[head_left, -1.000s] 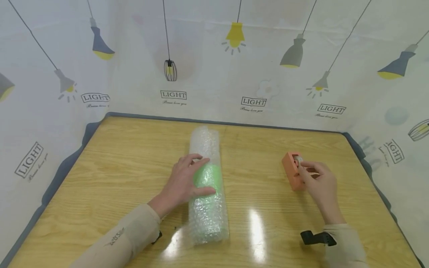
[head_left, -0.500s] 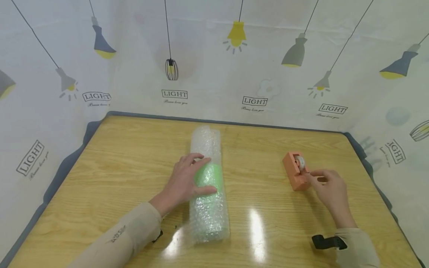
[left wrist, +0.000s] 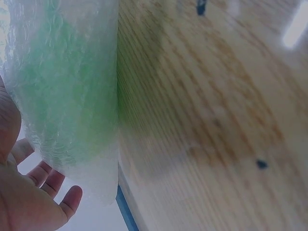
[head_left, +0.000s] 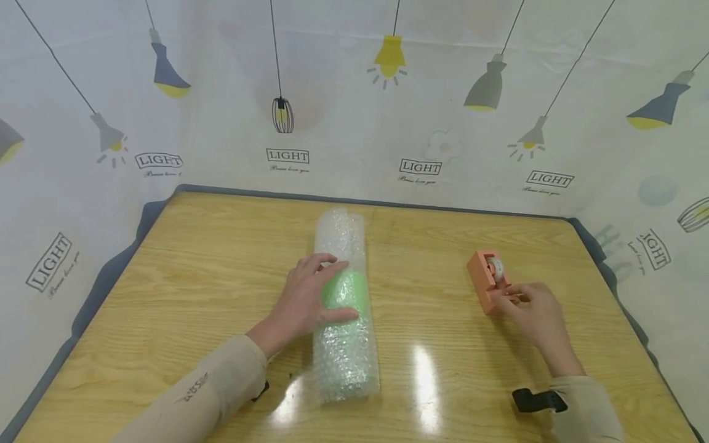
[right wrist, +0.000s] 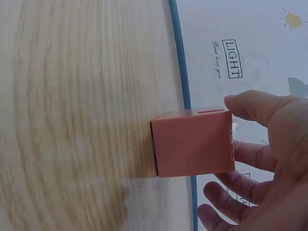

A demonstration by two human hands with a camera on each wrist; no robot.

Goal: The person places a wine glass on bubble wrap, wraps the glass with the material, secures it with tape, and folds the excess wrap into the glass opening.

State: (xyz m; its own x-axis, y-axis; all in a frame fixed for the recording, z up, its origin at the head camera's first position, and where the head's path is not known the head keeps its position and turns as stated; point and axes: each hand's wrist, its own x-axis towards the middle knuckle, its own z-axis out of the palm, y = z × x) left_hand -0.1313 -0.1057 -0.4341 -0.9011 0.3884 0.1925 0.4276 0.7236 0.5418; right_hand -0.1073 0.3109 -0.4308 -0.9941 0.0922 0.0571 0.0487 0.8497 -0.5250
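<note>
A roll of bubble wrap (head_left: 344, 363) with something green inside lies lengthwise on the table. My left hand (head_left: 299, 301) rests on its left side, thumb and forefinger stretched apart across it. In the left wrist view, the fingers (left wrist: 54, 182) lie along the wrap (left wrist: 72, 96). An orange tape dispenser (head_left: 477, 280) with a clear tape roll (head_left: 495, 269) stands to the right. My right hand (head_left: 534, 314) curls its thumb and fingers about the dispenser's near end. In the right wrist view, the thumb (right wrist: 245, 103) meets one upper edge of the dispenser (right wrist: 192, 147); I cannot tell whether tape is pinched.
The wooden table (head_left: 221, 246) has a dark blue edge along its back and sides. A pale curtain (head_left: 343, 74) printed with lamps surrounds it on three sides. Black straps (head_left: 537, 401) show at the cuffs.
My right hand has gone from the tape roll back toward the dispenser's near end, then slightly in again. The left hand and the bubble-wrap roll have stayed in place.
</note>
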